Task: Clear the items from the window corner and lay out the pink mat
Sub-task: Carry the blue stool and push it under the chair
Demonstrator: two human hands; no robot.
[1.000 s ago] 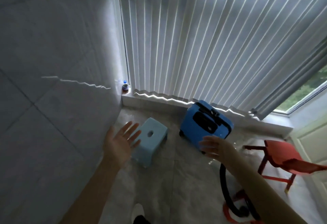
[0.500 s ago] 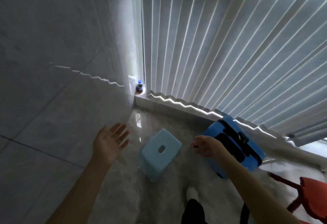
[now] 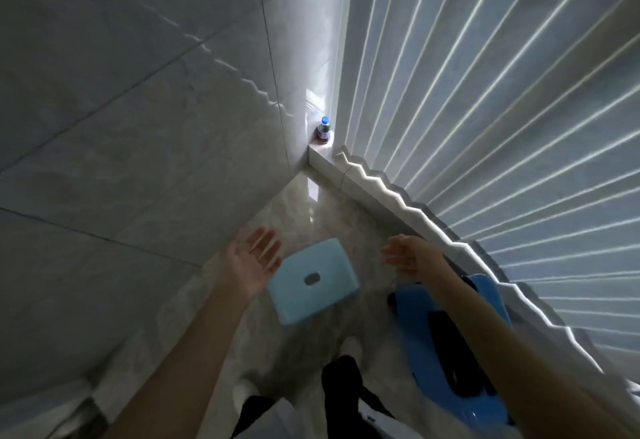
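Hands (image 3: 251,267) (image 3: 407,256) now flank stool (image 3: 313,279); both empty.

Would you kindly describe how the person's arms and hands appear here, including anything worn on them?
Both forearms are bare as far as the frame shows: no sleeves, gloves or watch in view. The left hand and right hand show no rings or wristbands that I can make out, though the picture is dim and slightly blurred. The fingers are uncovered too.

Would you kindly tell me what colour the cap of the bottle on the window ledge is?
The bottle has a blue cap, seen in the head view.
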